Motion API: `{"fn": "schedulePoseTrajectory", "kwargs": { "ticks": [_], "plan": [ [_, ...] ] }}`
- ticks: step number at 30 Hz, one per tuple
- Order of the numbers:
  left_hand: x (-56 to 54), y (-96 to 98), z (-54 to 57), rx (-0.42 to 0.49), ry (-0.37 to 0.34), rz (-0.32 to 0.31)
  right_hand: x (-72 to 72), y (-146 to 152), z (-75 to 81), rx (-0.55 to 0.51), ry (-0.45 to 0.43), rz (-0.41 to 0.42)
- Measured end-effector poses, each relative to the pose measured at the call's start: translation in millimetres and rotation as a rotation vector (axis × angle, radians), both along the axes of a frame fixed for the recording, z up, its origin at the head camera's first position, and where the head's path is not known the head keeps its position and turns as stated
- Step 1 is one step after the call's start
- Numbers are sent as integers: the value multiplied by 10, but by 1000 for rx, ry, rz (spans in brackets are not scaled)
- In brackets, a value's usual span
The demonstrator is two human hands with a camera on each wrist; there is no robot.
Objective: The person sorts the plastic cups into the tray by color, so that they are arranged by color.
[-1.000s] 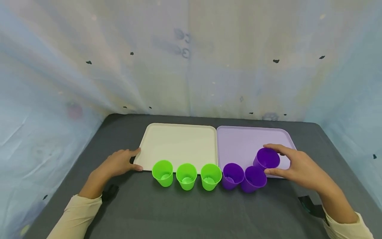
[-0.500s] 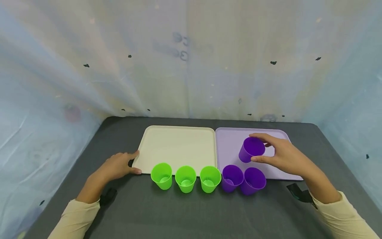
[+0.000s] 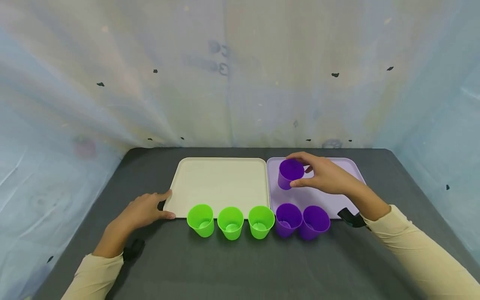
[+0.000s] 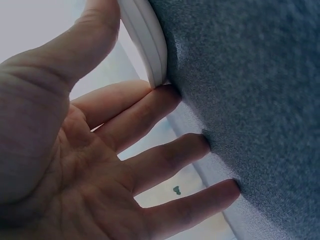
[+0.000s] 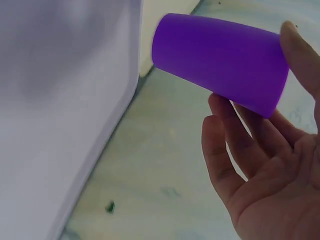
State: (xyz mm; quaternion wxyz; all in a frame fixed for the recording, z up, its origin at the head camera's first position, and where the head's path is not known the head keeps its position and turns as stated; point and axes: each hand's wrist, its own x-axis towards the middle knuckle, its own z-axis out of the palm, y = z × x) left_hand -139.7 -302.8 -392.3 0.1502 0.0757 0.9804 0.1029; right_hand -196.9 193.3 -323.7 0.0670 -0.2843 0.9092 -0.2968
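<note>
My right hand [image 3: 328,174] pinches a purple cup [image 3: 286,179] near its rim, between thumb and fingers, over the left part of the lilac tray [image 3: 330,200]. In the right wrist view this cup [image 5: 215,55] appears apart from the tray surface. The left hand [image 3: 144,210] touches the near left corner of the cream tray [image 3: 221,181], its thumb and forefinger spread. Its fingers [image 4: 170,160] look fairly straight in the left wrist view, tips on the dark cloth beside the tray rim [image 4: 150,45].
Along the trays' near edge stand three green cups [image 3: 200,221] and two purple cups [image 3: 314,223], mouths up. The trays lie side by side on a dark grey table [image 3: 225,271]. A patterned pale curtain [image 3: 240,83] hangs behind and at both sides.
My right hand has carried the purple cup leftward and farther back, from behind the rightmost standing purple cup to the lilac tray's far left part. The left hand stays at the cream tray's corner.
</note>
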Motion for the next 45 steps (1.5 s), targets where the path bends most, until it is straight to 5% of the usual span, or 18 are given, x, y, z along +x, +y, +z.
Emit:
{"fn": "schedulePoseTrajectory", "kwargs": {
  "ticks": [16, 39, 45],
  "plan": [
    [83, -114, 8, -1, 24, 15, -225, -406, -35, -37, -125, 113],
    [103, -104, -45, 11, -11, 15, -409, -675, -298, -7, -120, 159],
    [110, -112, -20, 10, 25, 16, -478, -772, -350, -24, -108, 178]
  ]
}}
